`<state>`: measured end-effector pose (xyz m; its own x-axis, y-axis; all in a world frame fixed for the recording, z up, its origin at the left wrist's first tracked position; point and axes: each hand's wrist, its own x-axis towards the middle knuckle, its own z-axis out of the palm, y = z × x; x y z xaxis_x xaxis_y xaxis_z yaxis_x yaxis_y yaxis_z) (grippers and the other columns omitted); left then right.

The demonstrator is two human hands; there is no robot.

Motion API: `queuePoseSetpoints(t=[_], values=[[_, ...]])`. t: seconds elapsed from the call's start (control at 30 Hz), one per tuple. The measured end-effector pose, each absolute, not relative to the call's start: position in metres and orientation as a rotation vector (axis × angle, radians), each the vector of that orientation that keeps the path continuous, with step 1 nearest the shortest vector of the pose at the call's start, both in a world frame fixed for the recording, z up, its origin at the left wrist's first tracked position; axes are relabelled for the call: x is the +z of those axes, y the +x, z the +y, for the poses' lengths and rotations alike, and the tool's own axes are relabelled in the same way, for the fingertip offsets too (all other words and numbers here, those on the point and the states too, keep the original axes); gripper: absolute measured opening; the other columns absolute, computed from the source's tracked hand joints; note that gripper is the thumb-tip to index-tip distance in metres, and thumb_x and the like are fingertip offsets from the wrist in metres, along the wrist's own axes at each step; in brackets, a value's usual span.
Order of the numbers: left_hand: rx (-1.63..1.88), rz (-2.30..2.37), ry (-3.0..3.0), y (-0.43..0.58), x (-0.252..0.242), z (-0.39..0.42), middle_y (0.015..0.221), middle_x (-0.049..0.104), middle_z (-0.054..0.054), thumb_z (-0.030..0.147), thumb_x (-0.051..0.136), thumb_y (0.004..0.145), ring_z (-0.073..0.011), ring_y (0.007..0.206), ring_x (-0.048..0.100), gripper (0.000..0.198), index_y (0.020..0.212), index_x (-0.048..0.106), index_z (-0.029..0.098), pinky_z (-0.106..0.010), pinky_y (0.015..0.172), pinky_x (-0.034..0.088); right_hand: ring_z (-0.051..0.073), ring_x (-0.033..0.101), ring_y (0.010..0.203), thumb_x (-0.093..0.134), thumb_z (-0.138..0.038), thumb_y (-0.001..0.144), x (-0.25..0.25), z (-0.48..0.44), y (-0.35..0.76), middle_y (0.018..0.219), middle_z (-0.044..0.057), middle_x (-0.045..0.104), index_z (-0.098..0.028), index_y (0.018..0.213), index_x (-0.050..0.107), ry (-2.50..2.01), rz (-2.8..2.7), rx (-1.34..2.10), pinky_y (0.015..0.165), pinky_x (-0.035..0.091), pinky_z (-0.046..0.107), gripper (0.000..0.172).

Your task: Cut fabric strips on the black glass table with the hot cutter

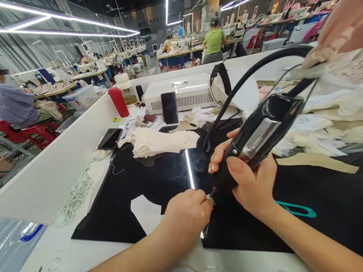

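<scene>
My right hand (256, 182) is wrapped round a thick black hand-held electric tool (261, 128) with a metal strip along its side. A black cable runs from its top, and its narrow tip slants down towards my left hand. My left hand (189, 210) is closed in a pinch on a small grey piece (211, 200), right beside the tool's tip; its exact kind is too small to make out. Under both hands lies a black work mat (110, 202) with a bright line down its middle. A white cut piece (146, 213) rests left of my left hand.
Cream fabric pieces (165, 139) lie behind my hands. A teal handled tool (298, 209) is near my right forearm. A phone (169, 108) leans against a white box (179, 94). Pale green cord (79, 195) lies left; bagged pieces (319, 123) fill the right. People sit further off.
</scene>
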<state>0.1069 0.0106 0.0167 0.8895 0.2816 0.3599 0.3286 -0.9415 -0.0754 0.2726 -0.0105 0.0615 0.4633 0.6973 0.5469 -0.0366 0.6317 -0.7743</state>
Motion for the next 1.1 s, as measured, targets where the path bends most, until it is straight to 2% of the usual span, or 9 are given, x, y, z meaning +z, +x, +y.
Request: queuePoseSetpoints(t=[0.2, 0.33, 0.47, 0.73, 0.93, 1.1], values=[[-0.641, -0.514, -2.898, 0.109, 0.011, 0.01, 0.072, 0.055, 0.001, 0.005, 0.059, 0.101, -0.0169, 0.061, 0.05, 0.032, 0.074, 0.056, 0.02, -0.033, 0.051, 0.037, 0.015, 0.064, 0.054, 0.086, -0.053, 0.086, 0.064, -0.009, 0.271, 0.075, -0.006, 0.07, -0.028, 0.106, 0.057, -0.788, -1.014, 0.503, 0.053, 0.056, 0.031, 0.043], [-0.807, -0.456, -2.932, 0.108, 0.016, 0.013, 0.074, 0.057, 0.0, 0.01, 0.047, 0.109, -0.0166, 0.063, 0.05, 0.034, 0.079, 0.061, 0.019, -0.032, 0.055, 0.042, 0.015, 0.064, 0.057, 0.084, -0.055, 0.087, 0.063, -0.008, 0.272, 0.077, -0.005, 0.07, -0.028, 0.11, 0.059, -0.818, -1.015, 0.461, 0.056, 0.057, 0.033, 0.043], [-0.915, -0.496, -2.884, 0.106, 0.019, 0.014, 0.075, 0.059, 0.0, 0.013, 0.046, 0.112, -0.0156, 0.064, 0.049, 0.037, 0.077, 0.059, 0.019, -0.031, 0.058, 0.041, 0.017, 0.066, 0.063, 0.084, -0.056, 0.085, 0.06, -0.008, 0.274, 0.079, -0.003, 0.07, -0.028, 0.111, 0.06, -0.859, -1.008, 0.459, 0.06, 0.059, 0.035, 0.045], [-0.798, -0.504, -2.869, 0.108, 0.009, 0.016, 0.072, 0.056, 0.001, 0.011, 0.048, 0.11, -0.0163, 0.062, 0.048, 0.037, 0.076, 0.059, 0.019, -0.033, 0.056, 0.038, 0.018, 0.067, 0.062, 0.084, -0.053, 0.087, 0.062, -0.009, 0.272, 0.08, -0.002, 0.072, -0.028, 0.111, 0.061, -0.835, -1.012, 0.457, 0.059, 0.059, 0.035, 0.041], [-0.769, -0.551, -2.906, 0.106, 0.008, 0.014, 0.074, 0.06, 0.001, 0.015, 0.053, 0.11, -0.0171, 0.065, 0.052, 0.028, 0.084, 0.064, 0.019, -0.033, 0.056, 0.038, 0.015, 0.065, 0.056, 0.087, -0.052, 0.086, 0.063, -0.01, 0.274, 0.076, -0.004, 0.071, -0.027, 0.105, 0.061, -0.802, -0.994, 0.48, 0.055, 0.057, 0.033, 0.041], [-0.716, -0.539, -2.903, 0.108, 0.006, 0.015, 0.073, 0.059, 0.001, 0.015, 0.054, 0.109, -0.0165, 0.064, 0.052, 0.027, 0.085, 0.065, 0.018, -0.033, 0.056, 0.039, 0.016, 0.064, 0.054, 0.09, -0.054, 0.082, 0.065, -0.012, 0.276, 0.075, -0.005, 0.071, -0.027, 0.107, 0.06, -0.804, -0.955, 0.514, 0.053, 0.056, 0.034, 0.048]])
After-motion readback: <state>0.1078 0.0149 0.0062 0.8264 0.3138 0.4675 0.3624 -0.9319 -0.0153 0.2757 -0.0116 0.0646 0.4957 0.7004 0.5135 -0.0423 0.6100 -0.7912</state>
